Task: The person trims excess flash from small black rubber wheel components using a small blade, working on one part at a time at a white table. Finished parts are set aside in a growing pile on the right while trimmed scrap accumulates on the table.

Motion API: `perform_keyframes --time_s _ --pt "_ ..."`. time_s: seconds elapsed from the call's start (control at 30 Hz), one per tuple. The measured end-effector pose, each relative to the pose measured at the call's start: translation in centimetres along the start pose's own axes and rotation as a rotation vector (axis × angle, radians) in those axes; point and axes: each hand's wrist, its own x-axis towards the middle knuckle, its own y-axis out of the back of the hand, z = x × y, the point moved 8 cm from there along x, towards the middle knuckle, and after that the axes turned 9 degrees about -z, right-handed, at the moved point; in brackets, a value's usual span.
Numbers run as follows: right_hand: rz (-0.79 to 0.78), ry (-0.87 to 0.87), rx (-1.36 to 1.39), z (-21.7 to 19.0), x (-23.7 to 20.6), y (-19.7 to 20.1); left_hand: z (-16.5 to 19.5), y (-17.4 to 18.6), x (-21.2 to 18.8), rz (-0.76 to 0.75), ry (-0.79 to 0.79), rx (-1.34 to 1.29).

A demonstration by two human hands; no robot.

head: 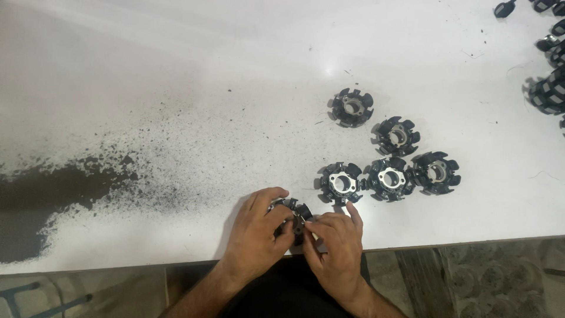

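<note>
My left hand (259,232) and my right hand (334,244) meet at the table's near edge, both gripping one black toothed ring part (297,213) with a metal centre. Fingers hide most of it. Just beyond my right hand lies a row of the same black rings: one (341,183) nearest, another (389,178) beside it, a third (436,172) to the right. Two more rings (396,136) (352,108) lie farther back.
The white table (206,70) has a dark patch of black dust (53,194) at its left, scattered toward the middle. More black parts (547,88) lie at the far right edge. The table's near edge (441,242) runs just below my hands.
</note>
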Motion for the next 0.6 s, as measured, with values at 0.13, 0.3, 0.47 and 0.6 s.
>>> perform_keyframes --time_s 0.13,0.3,0.47,0.6 --pt "-0.061 -0.041 0.058 0.4 0.4 -0.1 0.3 -0.3 0.1 -0.028 -0.006 -0.034" --pt "-0.061 -0.05 0.074 0.4 0.8 0.3 0.4 -0.5 0.1 0.036 0.041 -0.039" --pt "-0.056 -0.047 0.066 0.3 0.8 0.3 -0.1 -1.4 0.1 0.054 0.082 -0.001" --pt "-0.046 -0.037 0.089 0.4 0.6 0.3 -0.5 -1.9 -0.2 0.034 0.094 0.021"
